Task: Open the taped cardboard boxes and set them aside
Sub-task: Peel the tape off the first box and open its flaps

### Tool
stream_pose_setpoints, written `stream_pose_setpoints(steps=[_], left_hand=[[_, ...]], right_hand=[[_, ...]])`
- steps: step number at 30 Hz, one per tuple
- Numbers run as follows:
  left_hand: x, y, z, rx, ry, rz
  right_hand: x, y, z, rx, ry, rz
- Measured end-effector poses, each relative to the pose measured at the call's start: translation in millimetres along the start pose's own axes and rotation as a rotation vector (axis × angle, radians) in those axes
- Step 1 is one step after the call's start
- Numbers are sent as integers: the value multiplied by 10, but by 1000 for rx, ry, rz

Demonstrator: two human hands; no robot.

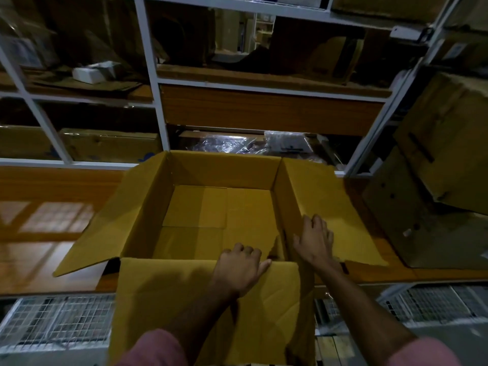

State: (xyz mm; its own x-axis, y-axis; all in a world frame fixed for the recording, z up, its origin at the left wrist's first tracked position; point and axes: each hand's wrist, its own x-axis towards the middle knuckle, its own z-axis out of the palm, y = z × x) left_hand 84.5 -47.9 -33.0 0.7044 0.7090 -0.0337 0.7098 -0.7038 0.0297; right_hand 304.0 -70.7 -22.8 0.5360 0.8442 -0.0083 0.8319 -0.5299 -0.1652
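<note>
Cardboard, yellow-brown and plain, makes up the box (pixel 221 207) standing open on the wooden table (pixel 39 220), all four flaps folded outward and nothing visible inside. The left hand (pixel 240 265) curls its fingers over the near rim, thumb lying on the near flap (pixel 184 299), so it grips the box wall there. The right hand (pixel 314 241) lies flat with spread fingers on the right flap (pixel 338 207), pressing and not gripping.

This box looks finished; setting it aside is likely the step in hand. To do it well, take a firm hold on two opposite walls, not the floppy flaps, then lift or slide it clear of the darker boxes (pixel 435 180) stacked on the right.
</note>
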Motion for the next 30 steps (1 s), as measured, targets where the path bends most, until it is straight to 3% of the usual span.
stream_pose_setpoints(steps=[6,11,21,30], left_hand=[[69,-27,92,14,45,15],[82,-17,153,19,116,14],[100,-13,183,11,148,-5],[37,56,51,14,113,-33]], right_hand=[[131,-135,-24,-13,-71,118],[58,-87,-9,-117,-9,91],[35,-53,-39,169,-26,132],[-32,3,-32,-14,107,-36]])
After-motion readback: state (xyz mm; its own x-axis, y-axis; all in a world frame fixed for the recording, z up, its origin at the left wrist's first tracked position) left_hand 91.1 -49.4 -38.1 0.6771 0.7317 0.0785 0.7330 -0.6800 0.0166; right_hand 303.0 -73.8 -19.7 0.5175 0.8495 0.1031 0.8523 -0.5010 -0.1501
